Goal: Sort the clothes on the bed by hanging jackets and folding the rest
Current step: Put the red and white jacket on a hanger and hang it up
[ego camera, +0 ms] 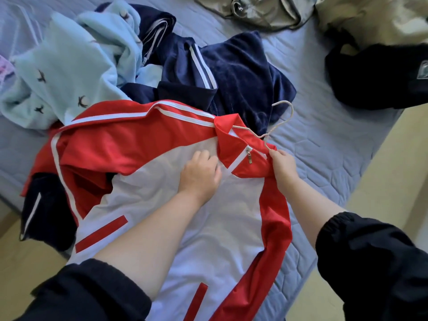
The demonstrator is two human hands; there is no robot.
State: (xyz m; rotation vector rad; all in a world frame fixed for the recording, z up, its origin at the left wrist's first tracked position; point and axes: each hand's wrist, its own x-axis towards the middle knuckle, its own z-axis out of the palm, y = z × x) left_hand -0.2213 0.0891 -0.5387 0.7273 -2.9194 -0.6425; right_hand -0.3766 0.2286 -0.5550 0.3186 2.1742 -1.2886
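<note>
Midway through hanging the red and white jacket (185, 228), spread from six o'clock to centre on the bed (324, 147). Pressing its white front with the left hand (201, 174), fingers (207, 159) bent at the collar; cannot tell whether pinching cloth. Pinching jacket shoulder and hanger (266, 135) with the right hand (283, 164) at three o'clock. Farther off, unsorted: navy clothes (243, 72) at twelve, pale blue fleece (69, 66) at ten. Next, likely: seating the hanger inside both shoulders, then lifting by hook

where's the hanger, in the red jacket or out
Partly in: one arm of the hanger runs under the red jacket's collar; the hook sticks out beyond it.
</note>
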